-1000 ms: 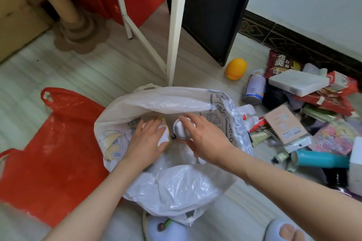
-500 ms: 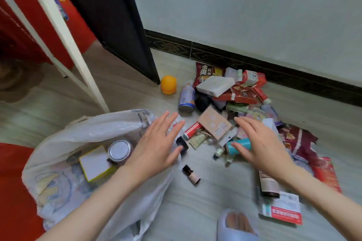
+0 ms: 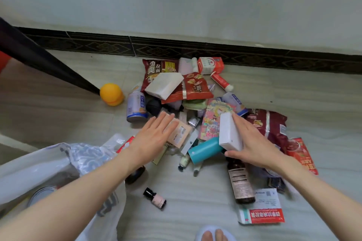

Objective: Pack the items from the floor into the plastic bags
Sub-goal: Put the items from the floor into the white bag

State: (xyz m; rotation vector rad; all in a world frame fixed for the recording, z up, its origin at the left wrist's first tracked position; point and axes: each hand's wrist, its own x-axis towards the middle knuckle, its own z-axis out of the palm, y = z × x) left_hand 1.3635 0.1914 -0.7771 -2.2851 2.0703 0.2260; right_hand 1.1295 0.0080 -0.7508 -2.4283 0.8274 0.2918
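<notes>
A pile of items lies on the floor by the wall: snack packets, boxes, cans, tubes and bottles. My right hand [image 3: 254,143] grips a small white box [image 3: 229,133], thumb under its near end and fingers along its far side, holding it tilted above a teal tube [image 3: 203,149]. My left hand [image 3: 154,137] is stretched flat, fingers straight, over a peach-coloured flat box [image 3: 181,133]; whether it touches the box is unclear. The white plastic bag [image 3: 39,166] lies open at the lower left, with a tin [image 3: 41,195] inside it.
An orange ball [image 3: 111,94] and a blue drink can [image 3: 136,108] sit left of the pile. A brown bottle [image 3: 240,180], a small black-capped bottle [image 3: 155,198] and a red-and-white leaflet [image 3: 262,213] lie near my slippered foot [image 3: 213,235]. A dark panel [image 3: 39,55] slants at left.
Both hands left the white bag and moved right to the pile. My right hand took hold of the white box; my left hand reached over the peach box. The view swung right.
</notes>
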